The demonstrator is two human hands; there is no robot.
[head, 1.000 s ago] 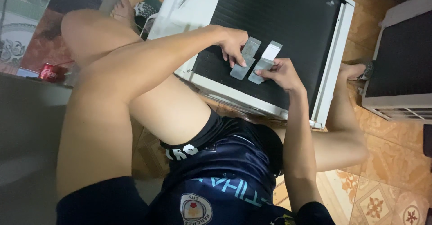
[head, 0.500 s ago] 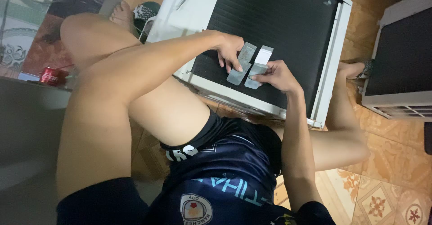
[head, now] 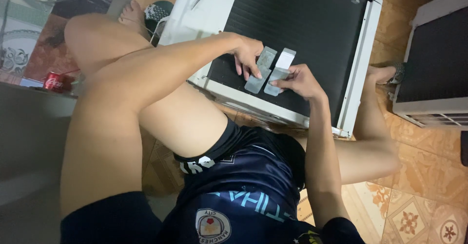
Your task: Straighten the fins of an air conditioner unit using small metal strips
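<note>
Left hand: my left hand (head: pixel 248 54) lies curled over the upper end of the left grey strip (head: pixel 260 70), fingers pressing it flat against the dark fin grille (head: pixel 302 29) of the white air-conditioner unit (head: pixel 363 58).
Right hand: my right hand (head: pixel 297 80) pinches the lower end of the right grey strip (head: pixel 280 71), thumb and forefinger closed on its edge.
Where the strips are: side by side, just touching or nearly so, directly between my two hands, slanting away from me across the grille.
How they will handle: I judge them light, thin and flat; whether they are stiff plates or bendy tape I cannot tell. The pale faces look smooth, so likely a bit slippery under a fingertip.
Where to hold: by the long edges or the short ends, as my right hand does now; a flat press from above only pins them.
What lies under them: the grille looks like fine fins, probably easy to bend, so I would keep pressure light.
Around my hands: the unit's white frame runs just below my right wrist; a second unit (head: pixel 434 78) stands well off to the right of it on the tiled floor (head: pixel 419 210), and a red drinks can (head: pixel 52 82) sits far out to my left.
</note>
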